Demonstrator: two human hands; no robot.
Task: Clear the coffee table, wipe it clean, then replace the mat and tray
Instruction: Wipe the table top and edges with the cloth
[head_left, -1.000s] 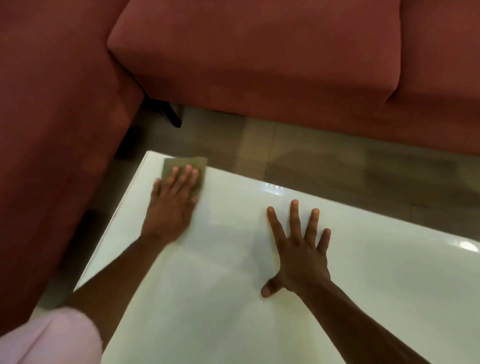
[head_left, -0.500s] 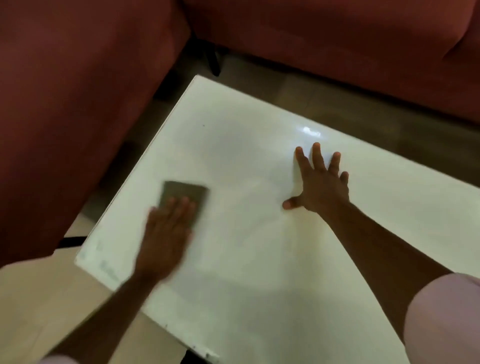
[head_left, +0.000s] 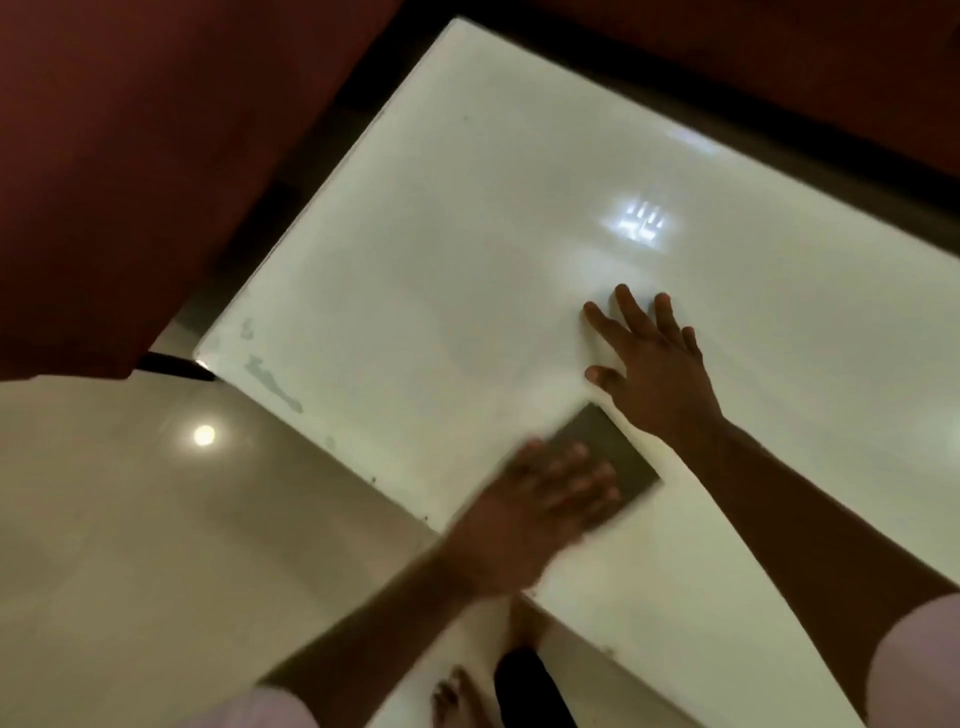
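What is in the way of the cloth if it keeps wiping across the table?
The right hand, pressed flat on the coffee table, lies just beyond the cloth under the left hand. Nothing else visible stands on the tabletop.

I'm wiping a glossy white coffee table (head_left: 467, 218) that's throwing back light glare, using a matt olive-grey cloth (head_left: 618, 457). Sofa (head_left: 130, 156) looks like soft, matt reddish fabric; floor tiles (head_left: 130, 519) are shining too.

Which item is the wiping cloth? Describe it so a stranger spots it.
Start at the glossy white rectangular coffee table. Near its front edge, the left hand presses on a flat, dark olive-grey square cloth. It is the only dark patch on the pale top.
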